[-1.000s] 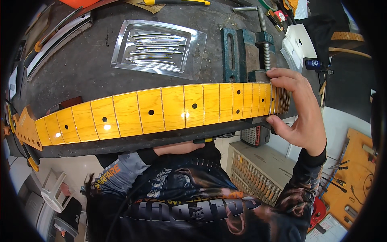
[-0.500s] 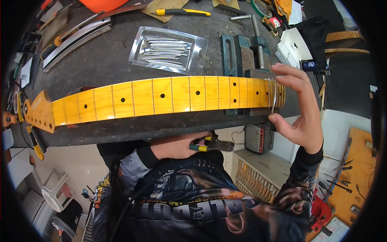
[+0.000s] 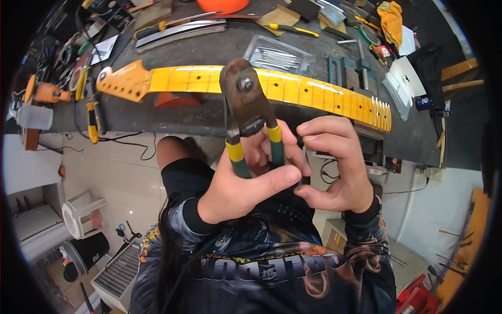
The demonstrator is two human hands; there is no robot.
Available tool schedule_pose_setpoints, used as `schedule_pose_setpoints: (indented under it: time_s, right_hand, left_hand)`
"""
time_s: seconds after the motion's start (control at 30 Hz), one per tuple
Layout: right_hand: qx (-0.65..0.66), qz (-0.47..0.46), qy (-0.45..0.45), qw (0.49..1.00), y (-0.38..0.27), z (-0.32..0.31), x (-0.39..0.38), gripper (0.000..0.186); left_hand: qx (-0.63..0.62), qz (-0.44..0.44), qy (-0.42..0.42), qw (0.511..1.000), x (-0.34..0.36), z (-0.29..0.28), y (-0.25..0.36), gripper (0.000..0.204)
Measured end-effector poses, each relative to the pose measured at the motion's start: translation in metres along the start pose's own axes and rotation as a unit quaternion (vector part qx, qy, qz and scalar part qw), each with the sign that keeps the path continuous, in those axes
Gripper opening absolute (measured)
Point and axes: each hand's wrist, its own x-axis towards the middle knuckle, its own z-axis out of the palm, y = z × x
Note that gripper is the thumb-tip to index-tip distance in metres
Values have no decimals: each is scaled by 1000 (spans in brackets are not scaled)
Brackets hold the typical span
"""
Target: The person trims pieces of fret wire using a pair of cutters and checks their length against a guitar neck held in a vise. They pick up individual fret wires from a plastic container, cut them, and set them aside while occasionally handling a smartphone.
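Note:
My left hand (image 3: 238,191) grips dark metal cutting pliers (image 3: 245,99) by their yellow and green handles, with the head raised toward the camera. Beside it, my right hand (image 3: 340,172) pinches a short thin fret wire (image 3: 304,159) between thumb and fingertips. Beyond both hands, a yellow guitar neck (image 3: 327,100) lies along the bench edge, its wooden headstock (image 3: 119,83) at the left and several loose silver wires laid across its right end. Behind it, a clear plastic tray (image 3: 304,64) holds several silver fret wires.
A bench vise (image 3: 334,73) sits behind the neck's right half. The dark bench (image 3: 151,125) carries yellow-handled pliers (image 3: 93,121), a long metal bar (image 3: 178,36), an orange cloth (image 3: 390,23) and a white package (image 3: 401,78). Below are a white stool (image 3: 81,212) and a beige cabinet (image 3: 332,235).
My left hand has risen from under the bench edge, bringing the pliers up. My right hand has left the neck's end and moved left and toward me with a fret wire.

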Motion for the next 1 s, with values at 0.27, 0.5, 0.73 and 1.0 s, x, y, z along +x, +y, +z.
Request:
schedule_pose_setpoints:
  time_s: [0.27,0.5,0.73,1.0]
  right_hand:
    - [207,42,59,976,-5,45,-4,57]
    - [370,206,81,902,-16,72,-5,9]
    - [475,233,54,847,-16,66,-2,8]
    - [524,222,66,819,-12,70,-8,7]
  left_hand:
    - [63,50,73,994,-31,-5,5,46]
    - [247,113,111,956,-41,-6,3,48]
    - [201,89,122,968,-42,-4,2,46]
    - [184,44,117,975,-42,2,8,45]
